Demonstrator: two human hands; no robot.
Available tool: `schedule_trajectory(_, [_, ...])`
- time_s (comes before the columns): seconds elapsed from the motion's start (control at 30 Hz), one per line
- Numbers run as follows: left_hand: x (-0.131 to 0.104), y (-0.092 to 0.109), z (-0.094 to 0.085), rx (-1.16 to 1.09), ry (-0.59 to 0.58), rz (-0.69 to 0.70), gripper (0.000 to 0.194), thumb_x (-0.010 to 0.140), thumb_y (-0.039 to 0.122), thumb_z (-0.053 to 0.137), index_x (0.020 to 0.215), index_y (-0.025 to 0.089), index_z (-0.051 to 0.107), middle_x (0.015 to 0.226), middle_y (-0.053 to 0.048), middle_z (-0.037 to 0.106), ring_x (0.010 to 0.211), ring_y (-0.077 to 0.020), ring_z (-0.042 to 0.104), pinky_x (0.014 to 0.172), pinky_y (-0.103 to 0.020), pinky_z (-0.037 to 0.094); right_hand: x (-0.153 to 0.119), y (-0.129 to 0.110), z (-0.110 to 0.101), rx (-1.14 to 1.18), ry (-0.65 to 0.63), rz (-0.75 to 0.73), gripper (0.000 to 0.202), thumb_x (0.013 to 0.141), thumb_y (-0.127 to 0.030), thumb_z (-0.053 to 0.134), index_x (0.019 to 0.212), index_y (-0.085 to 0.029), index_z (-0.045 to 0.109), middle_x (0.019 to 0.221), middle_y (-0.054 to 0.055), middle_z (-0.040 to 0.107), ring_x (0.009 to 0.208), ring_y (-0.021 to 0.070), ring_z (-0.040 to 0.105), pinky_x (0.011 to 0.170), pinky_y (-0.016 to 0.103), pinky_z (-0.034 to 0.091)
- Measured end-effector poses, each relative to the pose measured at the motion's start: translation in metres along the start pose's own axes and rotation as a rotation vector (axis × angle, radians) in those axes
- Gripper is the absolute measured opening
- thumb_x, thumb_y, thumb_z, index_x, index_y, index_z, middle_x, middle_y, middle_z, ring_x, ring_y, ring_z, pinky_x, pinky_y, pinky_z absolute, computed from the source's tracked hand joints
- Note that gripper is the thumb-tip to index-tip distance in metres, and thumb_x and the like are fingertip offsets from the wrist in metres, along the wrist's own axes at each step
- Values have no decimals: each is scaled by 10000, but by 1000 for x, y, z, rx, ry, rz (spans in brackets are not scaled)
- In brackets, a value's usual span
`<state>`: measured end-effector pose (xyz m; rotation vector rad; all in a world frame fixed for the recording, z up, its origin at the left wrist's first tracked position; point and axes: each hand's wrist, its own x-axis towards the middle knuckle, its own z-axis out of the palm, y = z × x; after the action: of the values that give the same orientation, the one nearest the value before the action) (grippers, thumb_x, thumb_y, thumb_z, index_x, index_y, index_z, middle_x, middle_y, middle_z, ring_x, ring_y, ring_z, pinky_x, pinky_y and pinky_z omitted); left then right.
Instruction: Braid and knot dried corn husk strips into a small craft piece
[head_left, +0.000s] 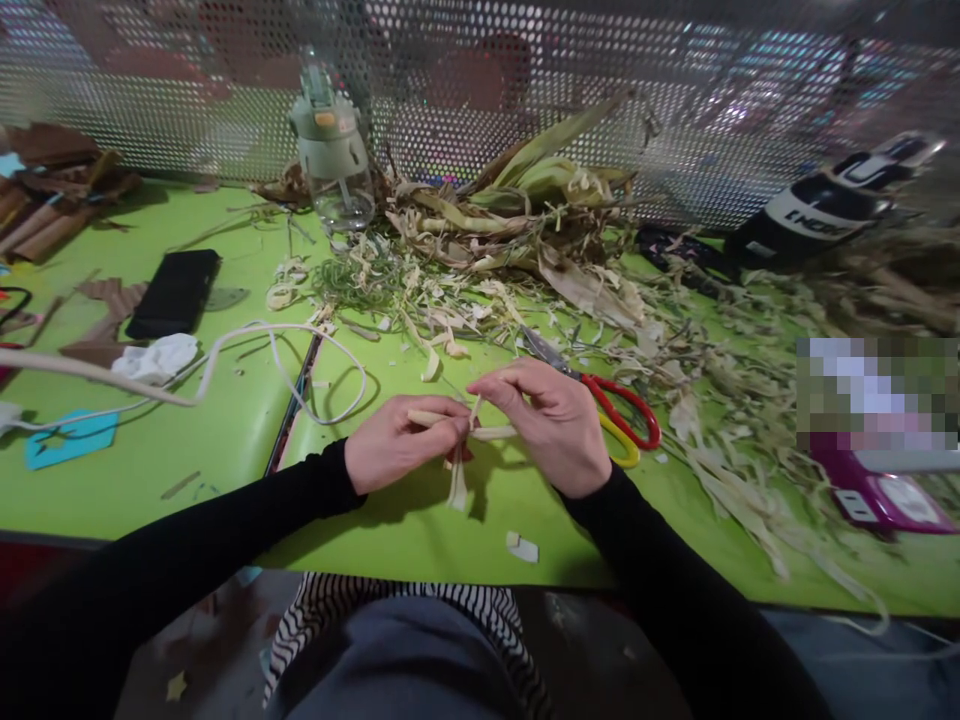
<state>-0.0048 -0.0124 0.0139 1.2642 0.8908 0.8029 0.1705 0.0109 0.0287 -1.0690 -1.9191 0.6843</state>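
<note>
In the frame's middle, pale strips [458, 488] are pinched by the left hand [401, 442] and right hand [551, 420]; some folding seems done, loose ends are left.

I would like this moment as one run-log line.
left hand: holding pale strips; right hand: pinching one; scissors: on table, near right hand

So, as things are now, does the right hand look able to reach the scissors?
Probably yes: the scissors lie right beside the right hand, with nothing seen between them. However, that hand is pinching the pale strips, so it would likely have to let go first.
</note>
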Motion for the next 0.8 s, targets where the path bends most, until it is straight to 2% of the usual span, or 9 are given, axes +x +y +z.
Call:
schedule_trajectory(0.2, [1,-4,1,-110,-40,-38,254,847,362,563,908,119,606,699,-24,644,628,-101,607,659,-244,510,0,1,2,-29,9,21,232,918,-331,504,789,-186,630,673,-11,622,594,99,579,564,220,447])
schedule_trajectory(0.3, [2,-6,3,-184,5,-13,302,848,408,565,996,147,531,718,-9,637,661,-114,633,695,-272,525,-1,-2,2,-132,21,-3,248,938,-332,459,793,-181,591,698,-3,617,575,90,565,537,212,428])
schedule_trajectory(0.4, [4,-8,3,-215,67,55,289,842,388,587,983,171,459,692,13,622,706,-119,641,731,-276,525,-1,-2,1,-117,-53,42,251,911,-391,500,812,-173,575,753,17,637,615,103,591,532,212,442])
schedule_trajectory(0.53, [6,-7,-3,-177,134,113,236,859,355,570,940,172,445,729,11,635,710,-95,618,755,-262,518,1,3,-1,-65,-144,127,316,876,-451,539,992,-160,580,826,41,683,696,140,650,575,242,497])
schedule_trajectory(0.67, [8,-6,-11,-28,213,126,183,873,326,543,907,166,459,703,21,613,653,-80,578,680,-227,505,4,9,-3,-278,-126,-90,375,848,-426,597,1129,-178,607,966,59,719,824,186,655,742,345,483])
schedule_trajectory(0.8, [10,-8,-15,128,205,103,178,868,329,538,871,158,486,754,0,608,644,-81,552,600,-200,464,3,10,-4,-480,-125,-224,274,825,-420,631,987,-207,689,881,42,742,855,228,621,825,429,393])
